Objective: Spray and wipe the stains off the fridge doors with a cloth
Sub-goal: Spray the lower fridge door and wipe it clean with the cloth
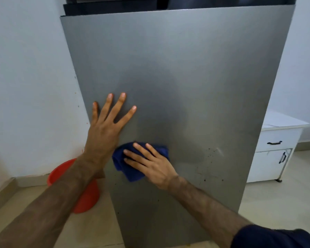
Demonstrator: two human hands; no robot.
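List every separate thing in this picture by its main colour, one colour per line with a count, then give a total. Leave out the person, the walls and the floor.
Grey: 1, the fridge door
Blue: 1, the cloth
Red: 1, the basin
White: 1, the cabinet
Total: 4

Fridge door [177, 68]: bottom edge cut off by the frame; top meets dark shapes that are themselves cropped.
Blue cloth [127, 169]: partly covered by the right hand [154, 165]; its full shape cannot be told.
Red basin [86, 196]: largely hidden behind the left forearm and the door's edge.
Dark specks [207, 176]: too small to identify, possibly stains.
White cabinet [276, 149]: left part hidden behind the door.
Dark sleeve [276, 238]: cropped at the lower right corner.
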